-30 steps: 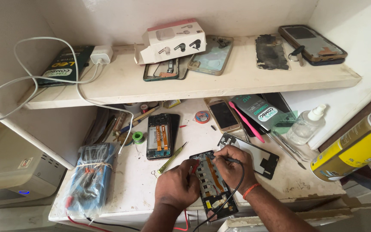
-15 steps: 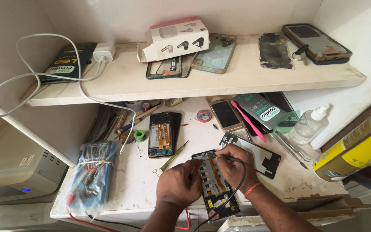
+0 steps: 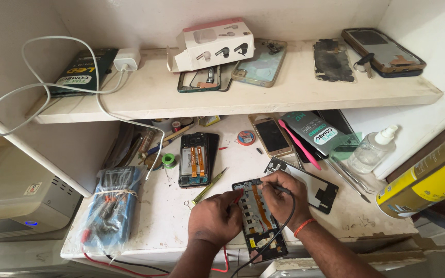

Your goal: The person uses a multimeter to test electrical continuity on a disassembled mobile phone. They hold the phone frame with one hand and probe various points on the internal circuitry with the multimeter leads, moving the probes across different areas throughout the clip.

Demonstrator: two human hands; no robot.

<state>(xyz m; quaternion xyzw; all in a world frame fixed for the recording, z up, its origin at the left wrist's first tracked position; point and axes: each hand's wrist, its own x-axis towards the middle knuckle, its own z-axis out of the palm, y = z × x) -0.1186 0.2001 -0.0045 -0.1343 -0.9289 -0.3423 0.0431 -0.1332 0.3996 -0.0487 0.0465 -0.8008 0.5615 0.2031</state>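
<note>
An opened phone (image 3: 257, 226) with its back off and an orange flex cable lies at the bench's front edge. My left hand (image 3: 215, 219) rests on its left side, fingers closed around a probe with a red wire (image 3: 226, 259) trailing down. My right hand (image 3: 281, 198) pinches a black probe whose black lead (image 3: 282, 234) curves over the phone, its tip touching the board's upper end. A multimeter (image 3: 110, 206) wrapped in a clear plastic bag lies at the left.
A second opened phone (image 3: 194, 160), a green screwdriver (image 3: 207, 188) and a black phone frame (image 3: 319, 189) lie around the hands. A clear spray bottle (image 3: 369, 152) and a yellow can (image 3: 423, 180) stand at the right. The shelf (image 3: 155, 100) above carries a white box, phones and a charger.
Both hands stay on the opened phone with the probes. The view has shifted slightly; nothing on the bench has moved.
</note>
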